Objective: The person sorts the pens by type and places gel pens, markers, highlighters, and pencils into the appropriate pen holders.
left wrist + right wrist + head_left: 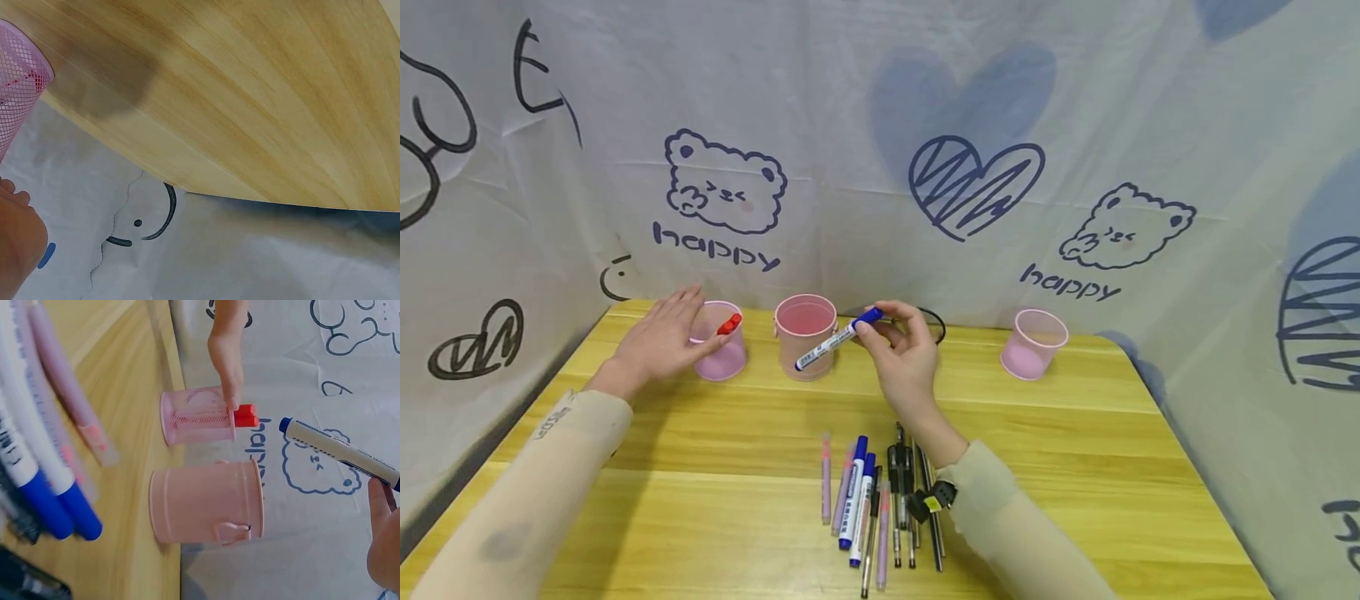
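Observation:
My right hand [906, 358] pinches a whiteboard marker [829, 345] with blue ends and a white barrel. Its barrel slants down to the left and overlaps the pink bucket [788, 342] in the head view. In the right wrist view the marker [331, 448] appears beyond the bucket's rim. At the left, my left hand [662, 337] rests at the rim of a pink mesh cup [722, 364], fingers fairly straight and thumb by the rim. Red marker ends [730, 323] stick out of that cup. Only part of the left hand [19, 240] shows in the left wrist view.
Another pink mesh cup [1030, 358] stands at the back right. Before me lie blue-capped markers [853, 500], pale pink pens [826, 483] and several black pens [893, 500]. A printed white cloth [850, 225] hangs behind the wooden table [737, 517].

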`<action>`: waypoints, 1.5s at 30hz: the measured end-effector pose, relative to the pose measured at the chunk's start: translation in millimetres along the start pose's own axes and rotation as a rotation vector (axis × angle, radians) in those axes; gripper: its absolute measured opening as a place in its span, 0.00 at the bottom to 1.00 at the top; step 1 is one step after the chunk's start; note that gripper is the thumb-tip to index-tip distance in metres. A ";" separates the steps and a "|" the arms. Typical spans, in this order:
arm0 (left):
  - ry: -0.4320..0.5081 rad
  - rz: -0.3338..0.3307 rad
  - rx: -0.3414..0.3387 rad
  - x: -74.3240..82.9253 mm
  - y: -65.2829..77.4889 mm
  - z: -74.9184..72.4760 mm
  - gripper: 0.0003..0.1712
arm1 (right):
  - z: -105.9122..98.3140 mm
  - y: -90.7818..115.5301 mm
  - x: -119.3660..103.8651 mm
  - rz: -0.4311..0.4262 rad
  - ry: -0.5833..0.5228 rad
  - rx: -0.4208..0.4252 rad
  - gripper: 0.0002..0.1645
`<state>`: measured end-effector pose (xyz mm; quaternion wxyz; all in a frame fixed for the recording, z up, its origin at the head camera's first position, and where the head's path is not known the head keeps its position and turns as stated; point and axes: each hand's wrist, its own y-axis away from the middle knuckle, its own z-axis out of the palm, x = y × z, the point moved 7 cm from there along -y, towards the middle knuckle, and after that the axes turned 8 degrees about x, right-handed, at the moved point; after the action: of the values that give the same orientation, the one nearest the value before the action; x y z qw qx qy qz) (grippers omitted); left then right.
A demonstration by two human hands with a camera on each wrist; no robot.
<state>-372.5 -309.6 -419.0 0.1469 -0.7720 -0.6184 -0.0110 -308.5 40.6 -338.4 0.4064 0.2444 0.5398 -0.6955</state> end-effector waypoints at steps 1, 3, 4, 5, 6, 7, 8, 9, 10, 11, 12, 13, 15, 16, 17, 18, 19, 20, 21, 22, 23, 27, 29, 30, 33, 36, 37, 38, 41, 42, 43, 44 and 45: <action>0.001 -0.001 0.002 0.0 0.0 -0.2 0.62 | 2.6 -1.5 0.9 0.001 0.001 0.001 0.20; 0.001 0.000 0.004 -0.1 -0.3 -0.2 0.62 | 7.7 -4.5 2.7 0.000 -0.004 -0.003 0.20; 0.001 0.001 0.005 -0.1 -0.4 -0.1 0.62 | 10.1 -5.8 3.8 0.000 -0.005 -0.003 0.20; 0.001 0.002 0.006 0.1 -0.4 -0.2 0.62 | 12.3 -7.2 5.0 0.003 -0.007 -0.003 0.20; 0.001 0.004 0.006 0.2 -0.4 -0.2 0.62 | 14.6 -8.6 6.1 0.004 -0.004 -0.002 0.20; 0.001 0.005 0.006 0.5 -0.4 -0.3 0.62 | 16.8 -10.0 6.8 0.003 0.002 -0.002 0.19; 0.001 0.006 0.007 0.7 -0.3 -0.5 0.62 | 18.9 -11.6 7.9 0.002 0.005 -0.002 0.19; 0.001 0.007 0.010 0.9 -0.2 -0.9 0.61 | 21.1 -13.2 8.7 0.000 0.012 -0.002 0.19; 0.001 0.011 0.010 1.0 -0.1 -1.0 0.61 | 23.2 -15.0 9.7 0.002 0.019 0.002 0.19; 0.003 0.013 0.013 1.3 0.0 -1.4 0.61 | 25.2 -16.7 11.0 0.003 0.023 0.003 0.19; 0.005 0.016 0.014 1.8 0.3 -1.6 0.61 | 27.1 -18.3 12.2 0.004 0.025 0.007 0.19; 0.005 0.018 0.018 2.1 0.5 -1.9 0.61 | 28.9 -19.8 13.7 0.007 0.028 0.009 0.19; 0.010 0.024 0.021 2.0 0.4 -1.5 0.60 | 32.8 -22.4 17.0 0.015 0.026 0.011 0.19; 0.011 0.025 0.023 1.8 0.2 -1.4 0.60 | 34.5 -23.7 18.9 0.020 0.026 0.014 0.19; 0.012 0.024 0.023 1.5 0.0 -1.2 0.60 | 36.4 -24.9 20.7 0.024 0.027 0.013 0.19; 0.012 0.025 0.022 1.3 -0.3 -1.1 0.60 | 38.3 -25.8 22.3 0.029 0.032 0.012 0.19; 0.010 0.025 0.023 0.9 -0.7 -1.0 0.60 | 40.0 -26.6 23.9 0.031 0.039 0.011 0.19; 0.009 0.025 0.023 0.7 -1.0 -0.8 0.60 | 41.6 -27.5 25.7 0.035 0.046 0.010 0.19; 0.006 0.025 0.024 0.5 -1.3 -0.7 0.60 | 43.0 -28.4 27.6 0.038 0.052 0.012 0.19; 0.006 0.026 0.025 0.7 -1.3 -0.7 0.60 | 44.4 -29.4 29.7 0.041 0.063 0.013 0.19; 0.006 0.026 0.025 1.1 -1.2 -0.8 0.61 | 45.8 -30.3 31.9 0.046 0.068 0.016 0.19; 0.006 0.032 0.030 2.2 -0.4 -1.1 0.60 | 50.3 -34.0 42.5 0.073 0.077 0.038 0.20; 0.005 0.030 0.028 1.7 0.1 -0.8 0.61 | 52.7 -35.6 48.3 0.090 0.078 0.048 0.20; 0.004 0.030 0.028 1.7 0.4 -0.9 0.61 | 54.0 -36.5 51.2 0.097 0.083 0.051 0.19; 0.007 0.024 0.025 1.5 1.2 -0.9 0.61 | 58.3 -39.2 57.9 0.114 0.098 0.055 0.20; 0.012 0.024 0.032 0.8 1.4 -1.5 0.61 | 63.5 -42.0 63.7 0.123 0.112 0.058 0.20; 0.013 0.023 0.035 0.4 1.3 -1.6 0.61 | 65.2 -42.7 65.6 0.130 0.118 0.062 0.20; 0.012 0.023 0.036 -0.2 0.9 -1.2 0.61 | 66.7 -43.5 67.6 0.135 0.122 0.066 0.20; 0.011 0.021 0.035 -0.7 0.0 -0.6 0.61 | 71.5 -45.2 73.1 0.149 0.139 0.073 0.20; 0.011 0.019 0.033 -0.7 -0.2 -0.4 0.61 | 73.0 -45.4 74.9 0.153 0.142 0.074 0.20; 0.011 0.016 0.028 -0.7 -0.3 -0.2 0.61 | 74.6 -45.4 76.1 0.154 0.143 0.073 0.20; 0.012 0.013 0.023 -0.9 -0.4 0.0 0.61 | 75.9 -45.5 77.4 0.154 0.143 0.073 0.20; 0.014 0.011 0.020 -0.6 -0.3 -0.3 0.61 | 77.2 -45.4 78.5 0.156 0.143 0.072 0.20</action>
<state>-373.0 -310.2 -418.8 0.1589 -0.7738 -0.6131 -0.0094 -381.8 -52.4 -351.5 0.4110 0.3490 0.5214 -0.6614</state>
